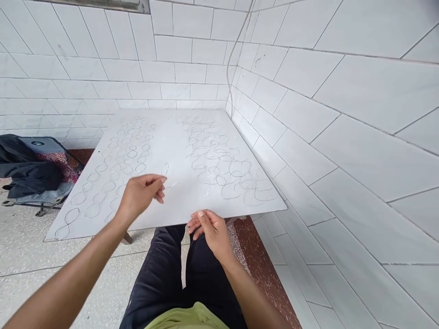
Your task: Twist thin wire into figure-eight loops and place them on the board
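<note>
My left hand [146,189] is over the near middle of the white board [168,141], its thumb and fingers pinched together. A thin wire [167,168] shows at those fingertips, too fine to trace fully. Just off the board's near edge is my right hand [211,230], fingers loosely curled and apart, with nothing visible in them. On the board's left side lie rows of thin wire figure-eight shapes [68,218]. Open, curved wire pieces [229,176] lie overlapping across its right side.
Tiled walls [308,114] stand behind the board and along its right, with a cable [229,73] hanging in the corner. To the left is a folding chair [61,169] with dark cloth [30,169] on it. My legs [157,269] are below the near edge.
</note>
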{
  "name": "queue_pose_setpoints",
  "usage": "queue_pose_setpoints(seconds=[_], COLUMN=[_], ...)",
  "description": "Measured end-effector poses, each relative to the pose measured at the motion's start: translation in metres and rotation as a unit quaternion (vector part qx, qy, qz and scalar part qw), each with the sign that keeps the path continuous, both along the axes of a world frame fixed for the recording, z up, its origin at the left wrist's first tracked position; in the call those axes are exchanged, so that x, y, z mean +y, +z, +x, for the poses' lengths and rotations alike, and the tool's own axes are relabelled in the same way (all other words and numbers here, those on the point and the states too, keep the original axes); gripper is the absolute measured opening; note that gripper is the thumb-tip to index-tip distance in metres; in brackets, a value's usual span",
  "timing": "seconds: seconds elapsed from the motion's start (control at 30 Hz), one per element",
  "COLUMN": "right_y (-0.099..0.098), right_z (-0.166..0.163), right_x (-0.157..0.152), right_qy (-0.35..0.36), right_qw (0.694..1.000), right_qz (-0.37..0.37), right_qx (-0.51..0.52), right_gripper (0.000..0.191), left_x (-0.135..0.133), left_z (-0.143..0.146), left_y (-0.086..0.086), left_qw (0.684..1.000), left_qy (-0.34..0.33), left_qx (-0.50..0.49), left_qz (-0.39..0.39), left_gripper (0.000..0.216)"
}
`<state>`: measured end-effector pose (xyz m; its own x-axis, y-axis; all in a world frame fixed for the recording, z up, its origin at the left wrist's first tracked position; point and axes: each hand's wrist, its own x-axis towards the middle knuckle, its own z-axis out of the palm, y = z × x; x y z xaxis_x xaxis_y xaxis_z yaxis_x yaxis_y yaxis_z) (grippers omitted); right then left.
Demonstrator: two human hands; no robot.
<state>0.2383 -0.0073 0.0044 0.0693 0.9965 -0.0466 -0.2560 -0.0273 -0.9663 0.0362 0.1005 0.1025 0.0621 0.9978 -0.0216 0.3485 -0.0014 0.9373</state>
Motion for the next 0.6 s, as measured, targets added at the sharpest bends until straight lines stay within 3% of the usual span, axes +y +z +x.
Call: queue_pose_setpoints(seconds=[0.1,0.2,0.4,0.53,0.6], right_y=[-0.005,-0.013,-0.020,-0.021,-0.023], right_z=[0.007,0.008,0.011,0.013,0.011], right_x=[0.012,0.019,0.019,0.016,0.014], right_qy=[-0.038,-0.048,-0.031,0.002,-0.001], right_qw=[0.996,0.989,0.968,0.965,0.966], right_qz=[0.020,0.041,0.092,0.094,0.087], right_qx=[-0.082,-0.134,-0.234,-0.243,-0.242], right_gripper=[0.042,0.037,0.027,0.025,0.026], left_x=[0.076,0.151,0.278,0.340,0.364], left_z=[0.011,0.029,0.070,0.090,0.099], left_y=[0.019,0.025,0.017,0.006,-0.002], left_qw=[0.997,0.990,0.981,0.977,0.972], left_qy=[0.019,0.046,0.059,0.057,0.069], left_qx=[0.050,0.110,0.173,0.203,0.221], left_qz=[0.055,0.068,0.058,0.047,0.048], left_gripper=[0.014,0.008,0.016,0.025,0.016])
